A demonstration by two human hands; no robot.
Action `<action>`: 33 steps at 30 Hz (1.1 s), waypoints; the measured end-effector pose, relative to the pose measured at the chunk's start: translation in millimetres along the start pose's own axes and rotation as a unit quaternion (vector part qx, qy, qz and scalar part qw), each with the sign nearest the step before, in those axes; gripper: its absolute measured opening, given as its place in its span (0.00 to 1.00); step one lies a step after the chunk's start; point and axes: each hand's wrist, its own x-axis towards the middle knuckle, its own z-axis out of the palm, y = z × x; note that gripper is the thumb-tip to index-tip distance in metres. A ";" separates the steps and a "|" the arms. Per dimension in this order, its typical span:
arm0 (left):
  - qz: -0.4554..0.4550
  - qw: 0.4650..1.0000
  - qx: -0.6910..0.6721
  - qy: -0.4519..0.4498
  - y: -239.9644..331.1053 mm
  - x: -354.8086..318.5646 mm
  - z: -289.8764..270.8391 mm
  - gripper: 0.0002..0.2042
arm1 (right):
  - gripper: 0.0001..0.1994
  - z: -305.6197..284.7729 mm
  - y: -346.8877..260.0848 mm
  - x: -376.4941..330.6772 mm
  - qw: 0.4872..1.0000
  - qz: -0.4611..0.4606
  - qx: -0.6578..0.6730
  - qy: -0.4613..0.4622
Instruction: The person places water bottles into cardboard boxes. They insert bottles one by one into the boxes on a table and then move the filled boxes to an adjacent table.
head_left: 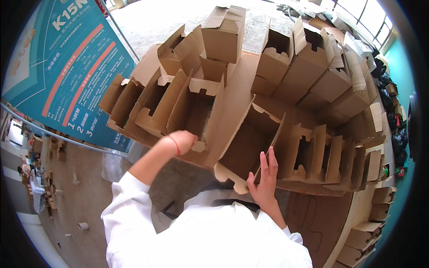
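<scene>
Open-topped brown cardboard boxes surround both my hands. My left hand (182,142), with a red string on its wrist, is at the near end of a box (196,109) left of centre. Its fingers are curled beside that box's near flap, and whatever they hold, if anything, is hidden. My right hand (265,179) is at the near right corner of the centre box (248,138), which is tilted, with its inside showing. The thumb lies by the near notched flap and the fingers reach up along the right wall, so that the hand straddles it.
The boxes stand on a cardboard-covered table (237,91). A closed-looking tall box (222,38) rises at the back; more boxes (313,154) line the right. A blue printed banner (67,67) stands at left. Boxes (364,236) lie at the lower right.
</scene>
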 end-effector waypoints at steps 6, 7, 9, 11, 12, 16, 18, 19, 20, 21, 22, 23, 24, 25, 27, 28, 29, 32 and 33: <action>-0.099 0.955 -0.193 -0.201 -4.0 54.4 -85.0 0.25 | 0.39 -0.1 4.4 -2.0 1.000 -0.001 0.003 0.012; -0.109 0.962 -0.110 -0.224 -4.7 76.9 -77.1 0.27 | 0.39 -0.4 4.2 -1.1 1.000 -0.007 0.005 0.012; -0.125 0.970 -0.001 -0.208 -2.8 113.7 -46.8 0.29 | 0.39 -0.1 5.0 -1.0 1.000 -0.006 0.002 0.014; -0.140 0.976 0.022 -0.166 -1.9 136.1 -14.6 0.32 | 0.39 -1.9 6.6 -2.5 1.000 -0.006 -0.001 0.014; -0.152 0.978 0.014 -0.143 -4.5 137.5 2.8 0.33 | 0.39 -3.0 6.9 -2.7 1.000 -0.012 0.004 0.013; -0.161 0.984 -0.032 -0.073 -8.5 165.7 22.7 0.38 | 0.39 -5.9 14.7 -8.1 1.000 0.011 -0.002 0.022; -0.174 0.980 -0.087 -0.040 -15.3 159.1 19.8 0.41 | 0.39 -7.1 12.8 -6.9 1.000 0.004 0.004 0.016; -0.175 0.977 -0.116 -0.022 -18.1 158.7 15.4 0.43 | 0.39 -7.3 12.7 -5.8 1.000 0.001 0.008 0.015; -0.174 0.974 -0.146 -0.003 -23.1 154.4 11.7 0.44 | 0.39 -6.7 12.3 -4.8 1.000 -0.002 0.012 0.013; -0.172 0.969 -0.179 0.016 -27.9 147.4 9.5 0.45 | 0.39 -6.8 11.9 -3.8 1.000 -0.007 0.017 0.011; -0.170 0.964 -0.199 0.041 -32.8 138.1 3.3 0.47 | 0.39 -6.8 12.0 -3.2 1.000 -0.011 0.015 0.011; -0.166 0.959 -0.219 0.065 -37.6 126.6 -3.1 0.48 | 0.39 -6.6 12.6 -3.2 1.000 -0.014 0.013 0.009; -0.161 0.956 -0.227 0.089 -42.7 112.4 -11.5 0.50 | 0.39 -6.2 13.0 -3.0 1.000 -0.018 0.012 0.007; -0.158 0.960 -0.209 0.103 -42.9 92.7 -21.8 0.51 | 0.39 -6.6 12.6 -3.2 1.000 -0.019 0.012 0.006; -0.150 0.968 -0.147 0.136 -23.5 46.0 -51.8 0.48 | 0.39 -6.6 12.7 -3.3 1.000 -0.019 0.011 0.003; -0.156 0.954 -0.241 0.091 8.7 12.8 -83.5 0.45 | 0.39 -7.0 15.1 -3.4 1.000 -0.013 0.008 0.003; -0.140 0.957 -0.236 0.093 13.6 -5.6 -94.5 0.44 | 0.39 -8.5 15.5 -4.0 1.000 -0.009 0.007 0.003; 0.057 0.886 -0.447 0.107 17.9 -55.9 -95.3 0.45 | 0.39 -11.7 16.0 -4.1 1.000 -0.014 0.009 0.000; 0.134 0.850 -0.497 0.113 20.8 -68.3 -94.7 0.46 | 0.39 -11.5 15.7 -4.0 1.000 -0.017 0.010 -0.001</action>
